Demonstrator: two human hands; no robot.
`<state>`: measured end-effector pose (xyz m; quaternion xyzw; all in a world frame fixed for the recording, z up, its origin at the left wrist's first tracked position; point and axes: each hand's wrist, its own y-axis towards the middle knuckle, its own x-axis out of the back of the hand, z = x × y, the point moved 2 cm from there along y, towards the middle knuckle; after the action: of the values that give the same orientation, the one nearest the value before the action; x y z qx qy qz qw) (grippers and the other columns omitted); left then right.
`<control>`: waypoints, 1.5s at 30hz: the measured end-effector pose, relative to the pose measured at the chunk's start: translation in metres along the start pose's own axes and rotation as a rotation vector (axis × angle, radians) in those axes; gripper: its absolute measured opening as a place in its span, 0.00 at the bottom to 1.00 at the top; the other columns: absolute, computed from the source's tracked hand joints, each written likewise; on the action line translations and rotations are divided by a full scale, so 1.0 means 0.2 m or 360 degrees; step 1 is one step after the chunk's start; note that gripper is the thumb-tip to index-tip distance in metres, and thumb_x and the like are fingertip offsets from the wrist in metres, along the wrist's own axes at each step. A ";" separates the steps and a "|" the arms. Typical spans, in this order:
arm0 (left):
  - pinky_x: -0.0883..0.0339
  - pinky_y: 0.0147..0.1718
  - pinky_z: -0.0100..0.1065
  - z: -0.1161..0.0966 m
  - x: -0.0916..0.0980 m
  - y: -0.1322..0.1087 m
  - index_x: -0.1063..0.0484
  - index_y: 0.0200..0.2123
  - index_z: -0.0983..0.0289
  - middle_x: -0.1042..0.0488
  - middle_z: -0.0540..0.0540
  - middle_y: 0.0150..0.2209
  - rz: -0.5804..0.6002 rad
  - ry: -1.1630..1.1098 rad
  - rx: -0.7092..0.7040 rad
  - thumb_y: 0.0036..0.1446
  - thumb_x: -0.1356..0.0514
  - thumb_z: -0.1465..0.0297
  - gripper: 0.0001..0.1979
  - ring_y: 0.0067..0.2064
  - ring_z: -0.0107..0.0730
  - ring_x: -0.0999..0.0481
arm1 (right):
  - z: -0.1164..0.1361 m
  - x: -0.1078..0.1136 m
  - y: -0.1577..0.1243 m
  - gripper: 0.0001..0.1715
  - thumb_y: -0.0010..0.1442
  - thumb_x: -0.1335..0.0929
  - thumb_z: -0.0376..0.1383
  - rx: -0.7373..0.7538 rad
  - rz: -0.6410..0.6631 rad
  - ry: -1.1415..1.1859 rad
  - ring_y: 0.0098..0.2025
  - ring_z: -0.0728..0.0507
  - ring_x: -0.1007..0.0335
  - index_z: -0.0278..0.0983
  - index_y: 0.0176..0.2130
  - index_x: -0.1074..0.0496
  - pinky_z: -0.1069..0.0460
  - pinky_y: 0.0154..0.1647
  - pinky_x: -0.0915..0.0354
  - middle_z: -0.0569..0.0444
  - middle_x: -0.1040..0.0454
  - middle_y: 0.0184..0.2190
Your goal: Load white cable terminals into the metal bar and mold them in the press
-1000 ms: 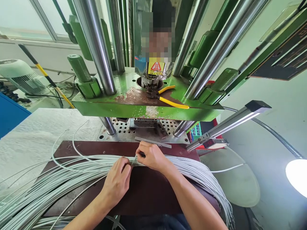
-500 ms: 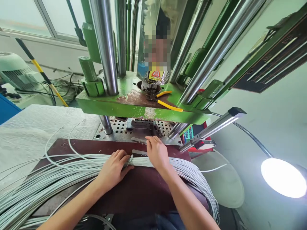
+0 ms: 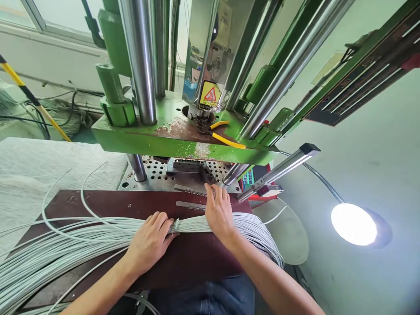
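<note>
A thick bundle of white cables (image 3: 82, 240) lies across the dark red work plate (image 3: 197, 258). My left hand (image 3: 149, 240) rests flat on the bundle, fingers stretched toward the cable ends (image 3: 177, 225). My right hand (image 3: 219, 214) lies open over the right part of the bundle, its fingertips reaching a thin metal strip (image 3: 190, 204) on the plate. A second metal strip (image 3: 188, 189) lies just beyond, by the perforated press bed (image 3: 157, 173).
A green press (image 3: 177, 140) with steel columns (image 3: 139, 65) stands over the bed. Yellow-handled pliers (image 3: 225, 139) lie on its platen. A bar light (image 3: 278, 168) and a bright gooseneck lamp (image 3: 353, 224) stand at the right. White padding (image 3: 33, 170) covers the table at the left.
My right hand has opened and slid forward from the cable ends to the metal strips. My left hand has flattened on the bundle. The view has tilted upward and closer.
</note>
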<state>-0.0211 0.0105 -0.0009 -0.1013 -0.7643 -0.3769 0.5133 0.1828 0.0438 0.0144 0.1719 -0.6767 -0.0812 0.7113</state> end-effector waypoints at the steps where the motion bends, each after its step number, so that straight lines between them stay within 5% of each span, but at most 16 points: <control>1: 0.31 0.32 0.39 0.00 0.00 0.00 0.30 0.40 0.66 0.31 0.56 0.33 0.0000 0.0014 -0.0018 0.65 0.48 0.67 0.10 0.33 0.37 0.29 | 0.02 0.00 0.00 0.29 0.60 0.43 0.21 -0.0011 -0.0016 -0.0005 0.51 0.35 0.41 0.30 0.59 0.36 0.40 0.50 0.37 0.38 0.35 0.50; 7: 0.31 0.32 0.39 0.00 0.00 -0.01 0.30 0.39 0.66 0.31 0.56 0.32 0.0014 0.0022 -0.0098 0.64 0.49 0.72 0.08 0.32 0.38 0.30 | 0.31 -0.05 0.06 0.27 0.63 0.40 0.27 0.0226 0.0044 0.0240 0.53 0.35 0.42 0.32 0.61 0.39 0.40 0.51 0.37 0.38 0.37 0.54; 15: 0.32 0.32 0.38 -0.02 0.01 0.00 0.32 0.39 0.64 0.31 0.54 0.32 -0.0016 -0.0017 -0.0094 0.64 0.49 0.73 0.07 0.32 0.37 0.29 | -0.05 -0.01 0.03 0.25 0.65 0.40 0.30 0.0195 0.0039 0.0102 0.57 0.34 0.43 0.32 0.61 0.38 0.39 0.53 0.37 0.36 0.38 0.57; 23: 0.33 0.31 0.39 -0.01 0.02 0.00 0.35 0.33 0.63 0.33 0.55 0.31 -0.0063 0.0142 -0.0229 0.63 0.51 0.77 0.09 0.31 0.38 0.32 | 0.38 -0.03 0.14 0.26 0.68 0.40 0.42 0.0540 0.0058 0.0436 0.59 0.37 0.44 0.33 0.60 0.39 0.42 0.55 0.38 0.39 0.41 0.61; 30: 0.35 0.29 0.38 -0.03 0.03 0.03 0.35 0.35 0.64 0.35 0.53 0.29 -0.0016 0.0125 -0.0217 0.63 0.48 0.75 0.05 0.30 0.36 0.32 | 0.06 -0.02 0.08 0.23 0.67 0.41 0.36 0.0320 0.0033 0.0269 0.61 0.34 0.47 0.30 0.59 0.36 0.39 0.57 0.40 0.36 0.40 0.60; 38: 0.33 0.32 0.39 0.00 0.01 0.00 0.34 0.35 0.66 0.33 0.57 0.33 -0.0015 0.0133 -0.0248 0.61 0.50 0.78 0.07 0.33 0.39 0.32 | 0.40 0.00 0.07 0.27 0.63 0.41 0.28 0.0207 -0.0257 0.0369 0.62 0.35 0.48 0.30 0.61 0.38 0.39 0.57 0.40 0.36 0.41 0.60; 45: 0.34 0.30 0.38 -0.01 0.01 0.02 0.33 0.33 0.65 0.34 0.54 0.30 0.0011 0.0096 -0.0134 0.62 0.46 0.74 0.05 0.30 0.37 0.32 | 0.08 -0.01 -0.03 0.30 0.60 0.43 0.21 0.0111 -0.0328 0.0186 0.64 0.35 0.51 0.31 0.60 0.37 0.37 0.58 0.40 0.35 0.42 0.60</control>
<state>-0.0180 0.0116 0.0042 -0.1140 -0.7317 -0.4098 0.5327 0.1680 0.0360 0.0113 0.2697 -0.6150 -0.1202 0.7311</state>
